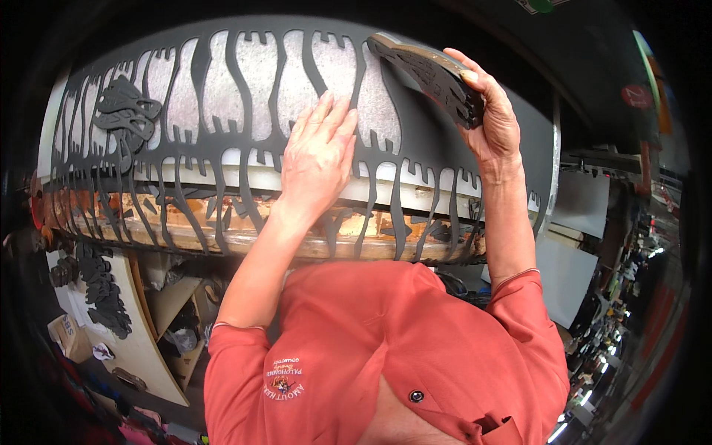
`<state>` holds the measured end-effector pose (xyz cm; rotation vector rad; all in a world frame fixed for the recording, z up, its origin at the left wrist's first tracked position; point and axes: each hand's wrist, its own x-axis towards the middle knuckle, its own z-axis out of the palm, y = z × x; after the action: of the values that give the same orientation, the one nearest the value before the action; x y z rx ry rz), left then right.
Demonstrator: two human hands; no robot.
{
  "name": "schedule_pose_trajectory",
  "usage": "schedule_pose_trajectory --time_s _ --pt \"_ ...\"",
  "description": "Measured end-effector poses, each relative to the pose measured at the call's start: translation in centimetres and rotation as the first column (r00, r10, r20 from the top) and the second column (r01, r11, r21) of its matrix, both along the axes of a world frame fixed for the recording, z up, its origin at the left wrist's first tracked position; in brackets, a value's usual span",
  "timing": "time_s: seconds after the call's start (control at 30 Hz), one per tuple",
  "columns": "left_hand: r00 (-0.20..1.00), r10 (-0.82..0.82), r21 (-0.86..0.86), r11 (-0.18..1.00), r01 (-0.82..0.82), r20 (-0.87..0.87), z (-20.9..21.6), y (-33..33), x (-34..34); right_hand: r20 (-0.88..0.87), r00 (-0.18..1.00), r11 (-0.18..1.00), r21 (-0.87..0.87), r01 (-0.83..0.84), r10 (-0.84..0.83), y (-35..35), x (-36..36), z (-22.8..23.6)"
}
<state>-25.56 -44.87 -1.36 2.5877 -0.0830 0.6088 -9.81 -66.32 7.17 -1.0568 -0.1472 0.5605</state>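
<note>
A dark sheet (445,141) with rows of sole-shaped, notch-ended cut-outs covers a pale, speckled work surface (256,81). My left hand (321,144) lies flat on it near the middle, fingers stretched out and holding nothing. At the upper right, my right hand (493,111) is closed around the end of a thick, sole-shaped cutting die (434,78). The die is tilted, with a tan edge along its top and dark marks on its side. It is over an uncut part of the sheet; whether it touches cannot be seen. Black cut pieces (127,115) lie piled on the left.
The sheet's lower cut-out row hangs over the front edge, above a wooden ledge (297,241) strewn with dark scraps. Shelving (174,311) stands below left, beside more stacked black pieces (104,289). Grey panels (560,274) and clutter are at the right.
</note>
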Motion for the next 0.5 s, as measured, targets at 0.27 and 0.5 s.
schedule_pose_trajectory --time_s 0.27,0.5 --pt "0.985 -0.163 -0.602 0.781 0.168 0.063 3.8 -5.9 1.7 -0.083 0.97 0.973 0.014 0.229 -0.227 2.0 -6.6 -0.4" --pt "0.968 -0.057 -0.697 0.684 0.217 0.246 3.8 -9.0 4.2 -0.202 0.915 0.926 0.076 0.369 -0.348 3.6 -8.2 0.3"
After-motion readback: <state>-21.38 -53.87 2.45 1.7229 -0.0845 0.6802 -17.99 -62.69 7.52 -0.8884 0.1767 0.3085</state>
